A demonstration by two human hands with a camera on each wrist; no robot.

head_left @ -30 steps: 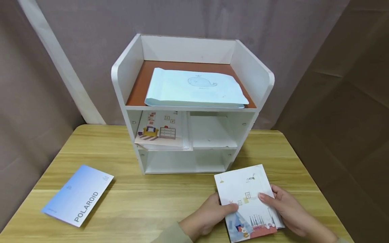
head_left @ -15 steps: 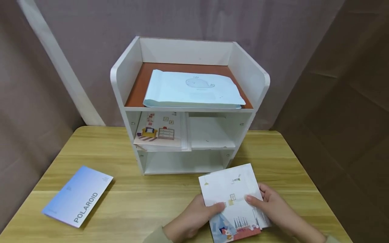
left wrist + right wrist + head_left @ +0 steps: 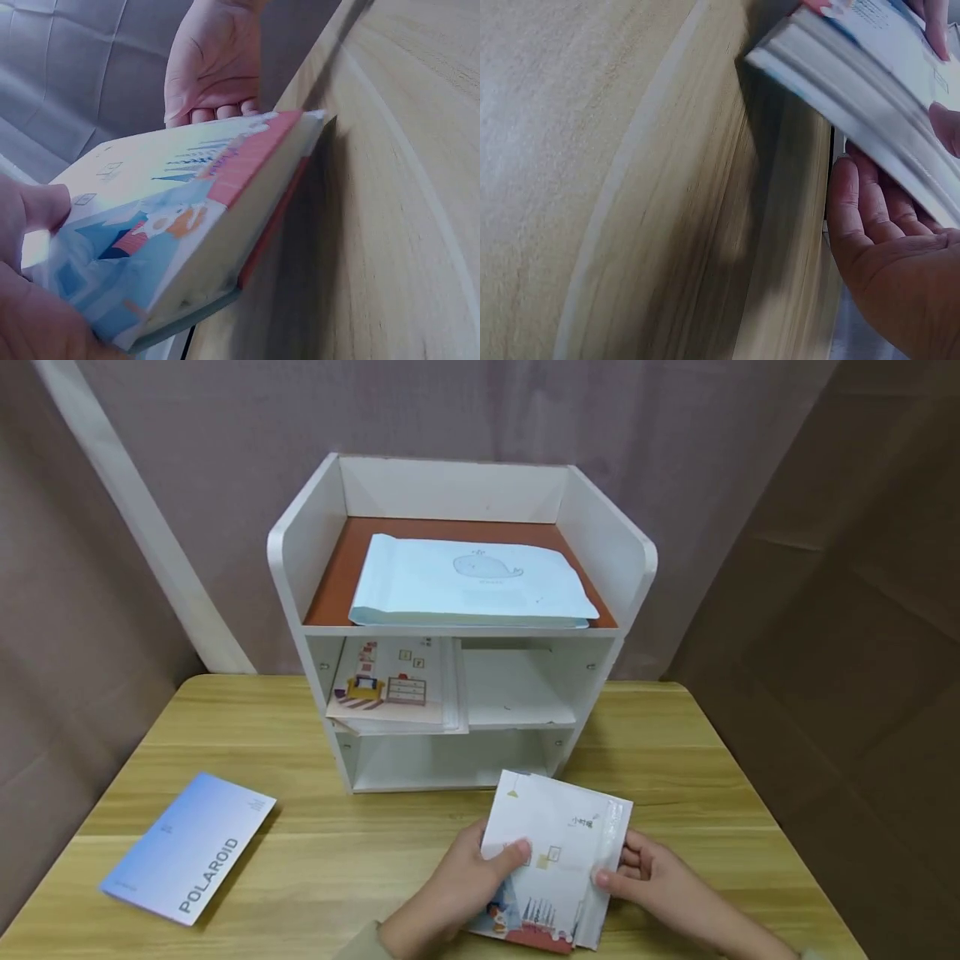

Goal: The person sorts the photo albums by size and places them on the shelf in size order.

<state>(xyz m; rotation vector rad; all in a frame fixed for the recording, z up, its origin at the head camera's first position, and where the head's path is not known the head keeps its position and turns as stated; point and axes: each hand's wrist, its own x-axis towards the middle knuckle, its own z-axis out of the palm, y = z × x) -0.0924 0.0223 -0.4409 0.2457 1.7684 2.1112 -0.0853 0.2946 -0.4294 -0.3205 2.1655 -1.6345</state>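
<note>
Both hands hold a thick book (image 3: 562,835) with a white illustrated cover over the front of the table. My left hand (image 3: 463,878) grips its left side, thumb on the cover and fingers underneath. At the opposite side my right hand (image 3: 667,883) pinches a pale ridged strip along the edge, its thumb on top and fingers below. From the left wrist, the page block and the red and blue drawing on the book (image 3: 180,217) show, tilted above the wood. In the right wrist view the curled fingers of my right hand (image 3: 900,259) lie under the strip.
Behind the book stands a white shelf unit (image 3: 611,552). A pale blue packet with a whale drawing (image 3: 480,585) lies on its brown top, and illustrated booklets (image 3: 390,693) on the middle shelf. A blue POLAROID booklet (image 3: 191,847) rests on the wooden table (image 3: 337,868) at left.
The book has moved left with both hands and turned clockwise, its pale ridged edge now showing more. My right thumb has slid from the cover's middle toward that edge.
</note>
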